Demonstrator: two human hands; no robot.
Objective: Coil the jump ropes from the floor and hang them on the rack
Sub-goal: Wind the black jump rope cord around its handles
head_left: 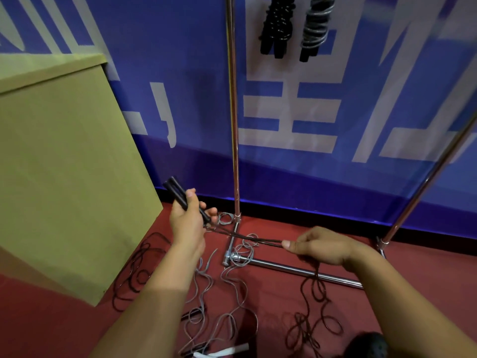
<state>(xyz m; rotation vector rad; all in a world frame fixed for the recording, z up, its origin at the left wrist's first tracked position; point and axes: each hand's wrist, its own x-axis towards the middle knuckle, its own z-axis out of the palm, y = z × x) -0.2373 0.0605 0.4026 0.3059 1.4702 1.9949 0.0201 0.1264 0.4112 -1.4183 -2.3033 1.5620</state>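
Note:
My left hand (189,220) grips the two black handles (178,193) of a dark jump rope. Its doubled cord (247,237) runs taut to my right hand (322,245), which pinches the strands between thumb and fingers. From the right hand the rest of the dark cord (313,316) drops to the red floor in loose loops. A grey jump rope (227,290) lies tangled on the floor between my arms. Another dark rope (136,270) lies on the floor at the left. Two coiled ropes, one black (277,27) and one grey (316,27), hang from the rack at the top.
The chrome rack has an upright pole (233,112), a slanted pole (428,177) at the right and a base bar (296,270) on the floor. A large tan box (64,164) stands at the left. A blue banner wall (335,177) is behind. White handles (222,352) lie near the bottom edge.

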